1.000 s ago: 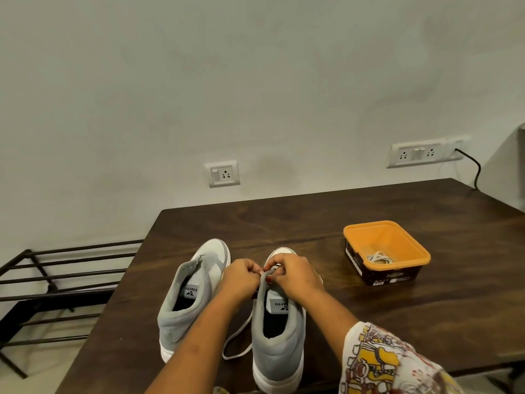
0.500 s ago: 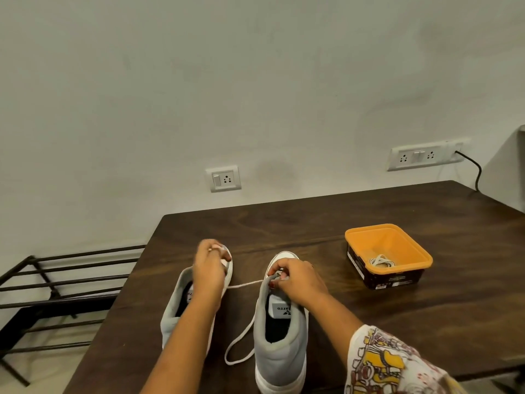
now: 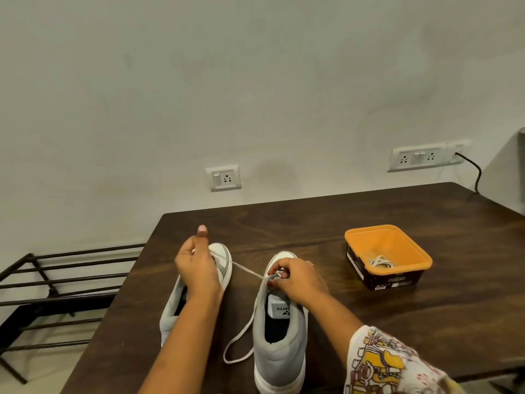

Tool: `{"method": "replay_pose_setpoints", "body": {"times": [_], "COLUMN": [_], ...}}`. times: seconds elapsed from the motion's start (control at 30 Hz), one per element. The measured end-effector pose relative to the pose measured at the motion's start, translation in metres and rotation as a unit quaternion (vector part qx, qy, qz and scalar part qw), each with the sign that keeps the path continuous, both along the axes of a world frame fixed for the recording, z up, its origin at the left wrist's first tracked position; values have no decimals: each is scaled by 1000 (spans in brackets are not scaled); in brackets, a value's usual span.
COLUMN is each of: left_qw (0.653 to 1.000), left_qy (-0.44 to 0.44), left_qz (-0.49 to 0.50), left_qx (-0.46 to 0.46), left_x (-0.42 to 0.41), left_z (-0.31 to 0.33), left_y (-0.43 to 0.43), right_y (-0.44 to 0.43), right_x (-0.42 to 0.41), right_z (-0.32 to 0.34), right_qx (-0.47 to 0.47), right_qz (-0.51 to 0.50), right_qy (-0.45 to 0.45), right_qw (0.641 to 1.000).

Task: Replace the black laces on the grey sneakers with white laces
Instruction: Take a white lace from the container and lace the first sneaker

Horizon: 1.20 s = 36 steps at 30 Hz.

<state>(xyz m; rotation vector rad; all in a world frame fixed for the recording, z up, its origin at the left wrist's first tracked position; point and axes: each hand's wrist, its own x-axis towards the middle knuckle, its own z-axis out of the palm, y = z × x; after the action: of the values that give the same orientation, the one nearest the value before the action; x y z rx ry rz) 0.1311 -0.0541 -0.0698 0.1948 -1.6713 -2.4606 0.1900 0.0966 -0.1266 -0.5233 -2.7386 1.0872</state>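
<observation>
Two grey sneakers stand side by side on the dark wooden table (image 3: 326, 223), toes pointing away from me. My right hand (image 3: 295, 278) pinches the tongue and eyelet area of the right sneaker (image 3: 279, 345). A white lace (image 3: 245, 270) runs taut from there to my left hand (image 3: 197, 264), which grips its end above the toe of the left sneaker (image 3: 170, 311). The lace's other part loops loosely on the table between the shoes. No black lace is visible.
An orange-rimmed box (image 3: 387, 255) at the right holds another coiled white lace (image 3: 380, 262). A black metal rack (image 3: 56, 282) stands left of the table. Wall sockets sit behind, one with a black cable (image 3: 473, 173).
My left hand has left the right sneaker and moved left and away, drawing the white lace out taut. My right hand stays on the sneaker's tongue.
</observation>
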Motion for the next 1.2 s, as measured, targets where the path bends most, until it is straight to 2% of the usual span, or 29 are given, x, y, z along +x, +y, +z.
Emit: {"method": "replay_pose_setpoints", "body": {"times": [0.07,0.13,0.2,0.23,0.27,0.3,0.37,0.43,0.47,0.5,0.53,0.6,0.67,0.7,0.77,0.8,0.87,1.03,1.07,1.17,1.2], "left_qw": [996,993,970,944,906,854,707,559,513,491,489,529,588,629,702,723,730,710,716,763,759], "left_qy": [41,52,80,85,77,62,6,-77,-105,-126,-140,-116,-68,-54,-56,-54,-43,-38,-35,-20,-7], "left_qz": [74,88,70,47,8,-52,-230,-404,-459,-491,-502,-482,-468,-470,-465,-455,-439,-436,-426,-365,-342], "left_qx": [2,-58,-219,-316,-416,-514,-668,-720,-718,-708,-700,-688,-656,-617,-536,-518,-522,-551,-553,-534,-554], "left_x": [-2,-5,-11,-14,-16,-16,-10,2,4,5,5,0,-1,0,1,1,-1,2,2,1,-1], "left_z": [-2,-8,-15,-18,-20,-20,-18,-15,-17,-20,-23,-30,-36,-39,-41,-42,-42,-41,-40,-36,-35], "left_y": [-4,-6,-12,-16,-21,-25,-27,-23,-19,-15,-12,-8,-3,0,4,6,6,6,6,7,8], "right_y": [-2,-4,-3,-1,1,2,4,5,8,11,13,17,22,25,30,31,33,32,31,28,27], "right_x": [-2,-3,-3,-3,-3,-2,-1,1,3,5,7,11,18,21,28,30,32,31,31,31,31], "right_z": [-1,-1,-1,0,0,2,4,8,9,11,13,16,18,19,21,22,23,26,26,27,27], "right_qx": [0,-3,-5,-9,-17,-27,-43,-61,-72,-77,-84,-118,-161,-186,-231,-248,-271,-271,-267,-242,-230], "right_qz": [0,0,-4,-6,-7,-9,-13,-20,-20,-15,-7,13,34,46,73,81,87,92,90,81,79], "right_qy": [-5,-13,-16,-13,-10,-7,-7,-18,-27,-37,-47,-66,-82,-88,-100,-104,-107,-113,-112,-110,-112], "right_qw": [1000,1000,1000,1000,1000,1000,999,998,997,996,995,991,983,977,965,960,953,951,953,961,963]}}
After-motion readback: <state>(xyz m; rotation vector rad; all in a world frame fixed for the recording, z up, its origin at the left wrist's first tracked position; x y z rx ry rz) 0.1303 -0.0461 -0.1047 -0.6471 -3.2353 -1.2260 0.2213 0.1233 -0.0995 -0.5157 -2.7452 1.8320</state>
